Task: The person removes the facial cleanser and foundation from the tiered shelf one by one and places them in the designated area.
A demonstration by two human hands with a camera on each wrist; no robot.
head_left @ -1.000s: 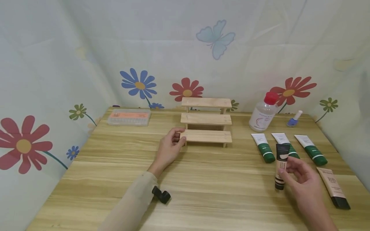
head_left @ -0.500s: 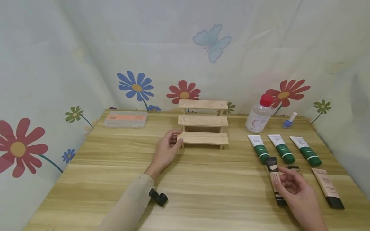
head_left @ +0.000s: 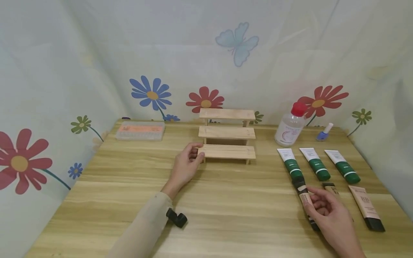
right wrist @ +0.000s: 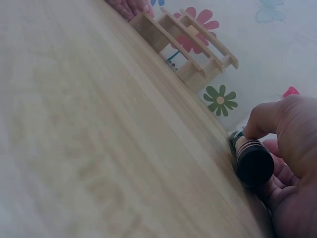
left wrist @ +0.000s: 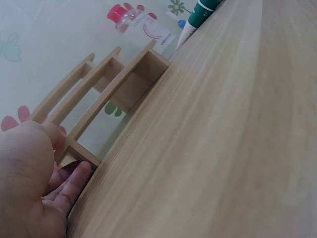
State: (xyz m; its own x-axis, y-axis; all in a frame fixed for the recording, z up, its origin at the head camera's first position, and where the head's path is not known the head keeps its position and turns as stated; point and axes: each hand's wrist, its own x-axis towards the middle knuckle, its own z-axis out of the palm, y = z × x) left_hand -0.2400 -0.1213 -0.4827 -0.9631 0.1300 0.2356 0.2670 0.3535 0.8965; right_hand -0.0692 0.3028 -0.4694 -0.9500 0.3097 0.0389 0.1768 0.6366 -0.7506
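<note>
While fingers [head_left: 314, 200] hold one tube [head_left: 304, 198], three green tubes [head_left: 317, 168] lie.

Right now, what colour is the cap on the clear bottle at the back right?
Red, on the clear bottle; the head view shows it best.

Beige tube and stepped wooden rack on the desk

The beige tube [head_left: 304, 200] with a black cap lies flat on the desk, well to the right of the wooden rack [head_left: 227, 136] and nearer the camera, cap end just beside a green-capped tube; the right hand [head_left: 329, 215] pinches it. The rack, pale bare wood with three stepped shelves, stands upright; the left hand [head_left: 185, 166] holds the left end of its lowest shelf.
</note>
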